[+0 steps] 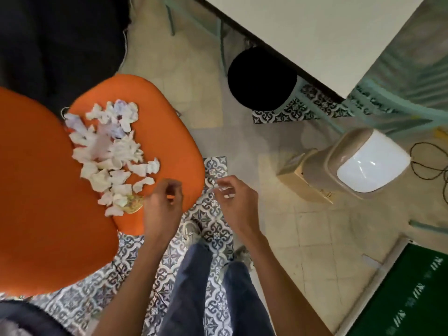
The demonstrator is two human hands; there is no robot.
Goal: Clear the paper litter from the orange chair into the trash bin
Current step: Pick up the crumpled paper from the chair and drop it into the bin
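Orange chair [169, 132]: its seat carries all the litter; I see none on the floor.
Paper scraps [109, 151]: a loose white heap runs from the back of the seat to its front edge, ending at a yellowish crumpled piece [134, 206].
Left hand [162, 202]: it hangs over the seat's front edge, just beside the nearest scraps, with fingers curled. I cannot tell whether it holds a piece.
Right hand [234, 202]: it is off the seat, over the patterned floor, with fingertips pinched narrow on a small pale bit [228, 195].
Trash bin [363, 163]: beige with a white swing lid, which is down. It stands on the floor, well apart from the chair on my right.
Progress: I judge this an early stage, as nearly the whole heap waits on the seat.
Risk, dropping: the scraps are small and light, so a thin pinch could shed pieces on the way to the bin.
Risk, scattering: a careless sweep at the front edge could push scraps off the seat onto the busy tiles, where white bits hide.
Risk, lid: it has to be pushed in, and a loaded hand could spill against it.
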